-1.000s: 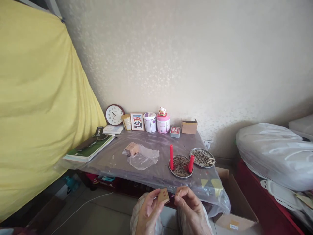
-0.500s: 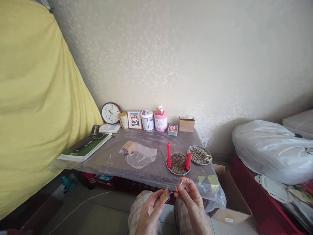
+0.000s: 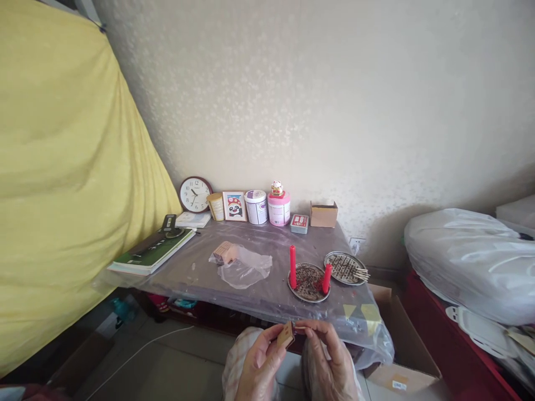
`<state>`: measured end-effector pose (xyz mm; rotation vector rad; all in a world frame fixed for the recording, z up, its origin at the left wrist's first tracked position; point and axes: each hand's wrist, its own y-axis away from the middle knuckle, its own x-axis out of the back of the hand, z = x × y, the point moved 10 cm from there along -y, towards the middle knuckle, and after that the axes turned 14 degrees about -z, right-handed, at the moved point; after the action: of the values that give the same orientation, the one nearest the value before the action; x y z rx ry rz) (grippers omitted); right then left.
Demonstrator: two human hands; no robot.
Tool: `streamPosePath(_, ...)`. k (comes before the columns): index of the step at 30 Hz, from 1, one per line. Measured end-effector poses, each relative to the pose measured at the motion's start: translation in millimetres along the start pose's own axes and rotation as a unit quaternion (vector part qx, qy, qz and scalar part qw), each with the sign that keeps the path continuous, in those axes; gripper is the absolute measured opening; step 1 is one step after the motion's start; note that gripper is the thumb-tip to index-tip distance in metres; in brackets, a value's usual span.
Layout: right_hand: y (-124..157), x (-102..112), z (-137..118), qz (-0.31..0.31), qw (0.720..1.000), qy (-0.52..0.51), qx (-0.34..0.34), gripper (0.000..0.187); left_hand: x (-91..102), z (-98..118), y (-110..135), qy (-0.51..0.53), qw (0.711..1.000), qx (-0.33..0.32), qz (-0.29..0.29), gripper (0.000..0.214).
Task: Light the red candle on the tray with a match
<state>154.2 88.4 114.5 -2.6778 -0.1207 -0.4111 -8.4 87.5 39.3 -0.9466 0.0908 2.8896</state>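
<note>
At the bottom of the view my left hand (image 3: 261,365) is closed around a small brown matchbox (image 3: 286,335), held edge-on. My right hand (image 3: 328,356) pinches a thin matchstick (image 3: 300,328) whose tip touches the box's side. Both hands hover just in front of the table's near edge. Beyond them, two red candles (image 3: 293,267) (image 3: 326,278) stand on a round metal plate (image 3: 308,284). A second metal plate (image 3: 343,268) to the right carries a bundle of sticks (image 3: 361,274).
The low table (image 3: 200,275) is wrapped in clear plastic. On it lie a plastic bag with small boxes (image 3: 240,263), books (image 3: 152,253), a clock (image 3: 194,195), tins (image 3: 267,208) and a cardboard box (image 3: 323,214) along the wall. A yellow sheet (image 3: 62,184) hangs left; bagged bedding (image 3: 472,262) lies right.
My right hand has brought the matchstick down from upright to the side of the matchbox. The left hand has turned the box more edge-on. The camera view shifted slightly.
</note>
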Motion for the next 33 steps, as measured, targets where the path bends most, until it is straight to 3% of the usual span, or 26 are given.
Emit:
streamPosePath(3,-3,-1,-20,-0.031,0.998,0.047,0.042,0.011,3.1,2,0,-0.011,1.000,0.002,0.012,0.043)
streamPosePath(12,-5,-3,-52,-0.026,0.982,0.110,0.149,0.024,-3.3,16,-1,0.006,1.000,-0.018,0.008,0.040)
streamPosePath(17,-6,-1,-56,-0.029,0.979,0.120,0.159,0.028,-0.7,16,0,0.007,1.000,-0.017,0.020,0.039)
streamPosePath(25,-7,-6,-60,-0.031,0.977,0.126,0.168,0.016,2.6,17,-1,-0.014,0.999,-0.029,0.017,0.034)
streamPosePath(33,-3,-5,-64,-0.028,0.967,0.164,0.195,0.018,-1.6,13,-3,-0.010,0.999,-0.010,-0.049,0.040)
